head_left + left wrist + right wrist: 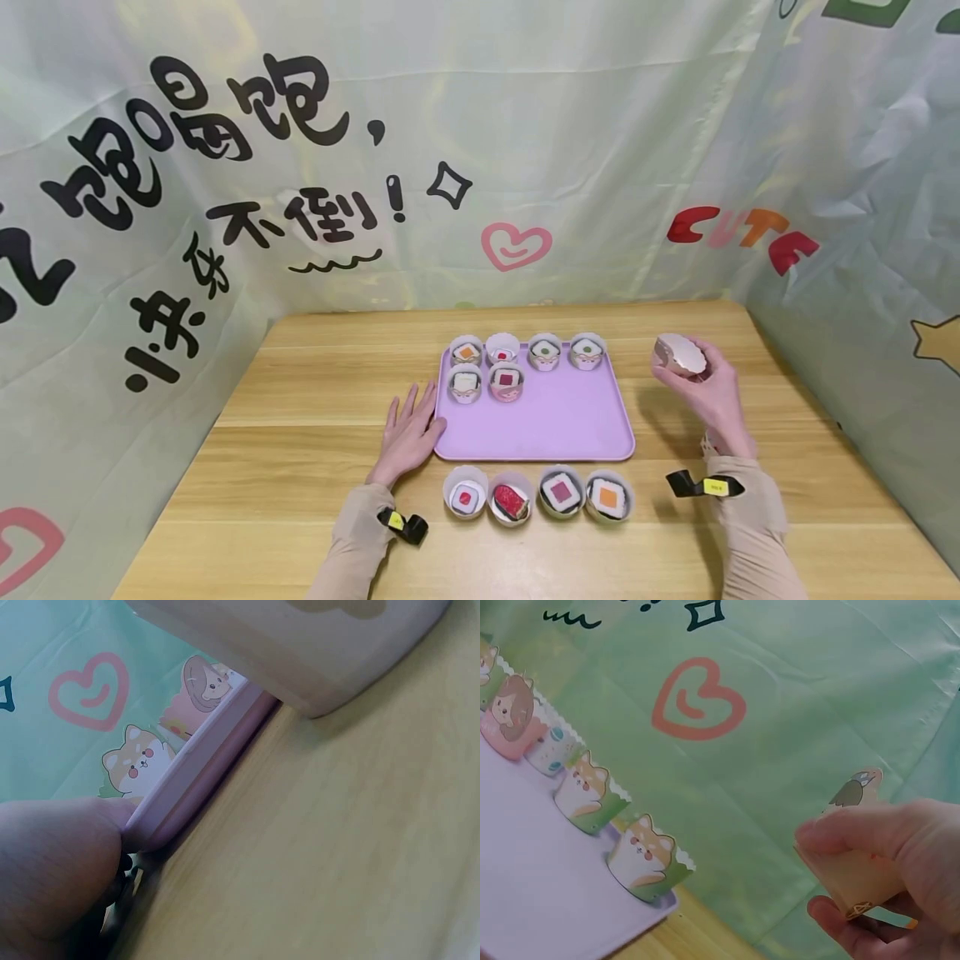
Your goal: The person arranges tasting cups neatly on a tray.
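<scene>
My right hand (712,396) grips a small paper baking cup (678,354) above the table, right of the tray. The cup is tilted; in the right wrist view its printed side (847,874) shows between thumb and fingers, and its inside is hidden. The left hand (408,433) lies with fingers spread on the table, thumb against the left edge of a lilac tray (555,429). On the tray stand several cups with toy sushi pieces, such as one with a dark red square (507,380) and one with a green centre (587,350).
In front of the tray stands a row of several cups: a white piece with a red centre (465,493), a red-topped piece (512,502), one with a purple square (561,492), one with an orange square (610,497). A printed cloth (600,167) hangs behind the wooden table (300,450).
</scene>
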The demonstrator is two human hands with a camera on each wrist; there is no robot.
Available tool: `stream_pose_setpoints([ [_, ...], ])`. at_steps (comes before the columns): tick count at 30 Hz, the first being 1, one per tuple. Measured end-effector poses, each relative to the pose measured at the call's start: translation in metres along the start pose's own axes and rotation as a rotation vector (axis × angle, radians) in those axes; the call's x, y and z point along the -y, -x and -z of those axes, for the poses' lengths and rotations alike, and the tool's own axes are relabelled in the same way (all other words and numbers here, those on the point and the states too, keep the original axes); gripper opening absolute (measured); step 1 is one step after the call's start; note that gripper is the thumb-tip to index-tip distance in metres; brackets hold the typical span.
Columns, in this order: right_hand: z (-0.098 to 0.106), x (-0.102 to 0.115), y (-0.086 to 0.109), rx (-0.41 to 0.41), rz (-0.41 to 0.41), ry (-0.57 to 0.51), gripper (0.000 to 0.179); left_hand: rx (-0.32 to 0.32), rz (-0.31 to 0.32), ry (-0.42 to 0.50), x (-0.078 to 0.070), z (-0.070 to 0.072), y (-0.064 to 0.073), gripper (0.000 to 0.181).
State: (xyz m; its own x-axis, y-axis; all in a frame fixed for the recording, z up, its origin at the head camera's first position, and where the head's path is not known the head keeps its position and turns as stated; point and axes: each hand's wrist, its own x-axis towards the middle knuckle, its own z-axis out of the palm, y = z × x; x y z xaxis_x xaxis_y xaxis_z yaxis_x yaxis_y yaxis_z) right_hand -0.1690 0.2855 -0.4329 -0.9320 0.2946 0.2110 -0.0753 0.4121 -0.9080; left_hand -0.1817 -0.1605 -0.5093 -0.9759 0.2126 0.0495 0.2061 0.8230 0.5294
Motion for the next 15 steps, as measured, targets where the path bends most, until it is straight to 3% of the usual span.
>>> stream_pose_setpoints([
  [10,-0.011,0.006,0.002,0.080,0.025,-0.032,0.061,0.003,-0.001,0.001,0.001,-0.001,0.000,0.063],
  [15,-0.017,0.006,0.004,0.157,0.042,-0.036,0.062,0.005,-0.001,0.001,0.001,-0.001,0.000,0.063],
])
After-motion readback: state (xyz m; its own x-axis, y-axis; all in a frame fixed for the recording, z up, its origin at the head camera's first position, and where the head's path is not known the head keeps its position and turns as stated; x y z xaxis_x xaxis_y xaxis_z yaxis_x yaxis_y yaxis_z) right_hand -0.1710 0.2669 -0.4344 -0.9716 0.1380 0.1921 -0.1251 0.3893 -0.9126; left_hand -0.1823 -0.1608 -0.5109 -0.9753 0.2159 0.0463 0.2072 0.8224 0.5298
